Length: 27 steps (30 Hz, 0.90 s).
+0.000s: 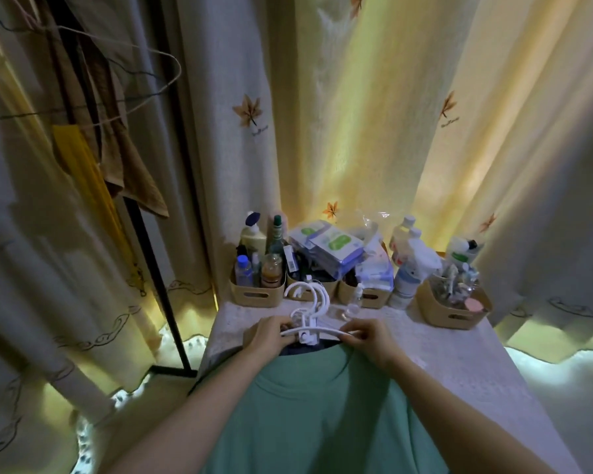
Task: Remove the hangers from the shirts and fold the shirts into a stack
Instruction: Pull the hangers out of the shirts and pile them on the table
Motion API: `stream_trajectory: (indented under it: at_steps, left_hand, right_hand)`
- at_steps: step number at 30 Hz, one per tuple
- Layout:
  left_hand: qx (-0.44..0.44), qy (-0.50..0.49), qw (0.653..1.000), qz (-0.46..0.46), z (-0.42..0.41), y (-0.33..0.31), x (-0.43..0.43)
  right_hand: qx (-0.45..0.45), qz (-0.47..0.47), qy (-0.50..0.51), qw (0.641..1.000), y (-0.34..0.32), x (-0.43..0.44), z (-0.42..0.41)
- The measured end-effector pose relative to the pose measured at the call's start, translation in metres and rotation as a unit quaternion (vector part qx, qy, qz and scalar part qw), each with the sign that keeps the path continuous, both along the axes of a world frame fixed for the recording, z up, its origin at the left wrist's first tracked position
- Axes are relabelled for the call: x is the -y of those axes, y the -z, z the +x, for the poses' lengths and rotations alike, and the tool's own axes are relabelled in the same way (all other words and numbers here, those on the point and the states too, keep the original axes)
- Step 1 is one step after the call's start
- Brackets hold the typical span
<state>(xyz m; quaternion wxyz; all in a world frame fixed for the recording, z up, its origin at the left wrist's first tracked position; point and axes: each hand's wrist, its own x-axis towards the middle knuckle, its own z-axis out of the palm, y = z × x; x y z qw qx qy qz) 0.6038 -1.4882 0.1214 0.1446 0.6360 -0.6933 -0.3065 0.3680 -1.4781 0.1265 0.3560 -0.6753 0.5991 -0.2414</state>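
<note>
A green shirt [315,415] lies spread on the table [459,364], collar away from me, with a dark garment edge [305,349] showing at its neck. White plastic hangers [310,313] sit at the collar, hooks pointing toward the back of the table. My left hand [271,336] grips the left end of the hangers. My right hand [370,340] pinches the right arm of a hanger at the shirt's shoulder. How many hangers are stacked I cannot tell exactly.
Tan baskets [254,295] full of bottles, wipe packs [326,248] and jars line the table's back edge; another basket [452,309] stands at the right. A black rack pole [158,282] with hanging cloths and wire hangers [131,97] stands left. Curtains surround the table.
</note>
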Motion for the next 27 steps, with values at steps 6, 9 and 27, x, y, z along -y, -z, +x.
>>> stream_trajectory:
  at_steps: [6,9,27]
  left_hand:
    - [0.035,0.074,0.992,0.099,0.045,0.025,-0.014]
    - [0.071,0.041,0.995,0.065,0.06,0.032,-0.036]
    - [0.107,0.008,0.993,0.055,0.013,0.03,-0.028]
  right_hand:
    - [-0.02,0.031,0.024,0.999,0.036,-0.011,-0.011]
    - [-0.003,0.027,0.008,1.0,0.033,-0.013,-0.009]
    - [-0.063,0.043,-0.003,0.997,0.036,0.001,-0.05]
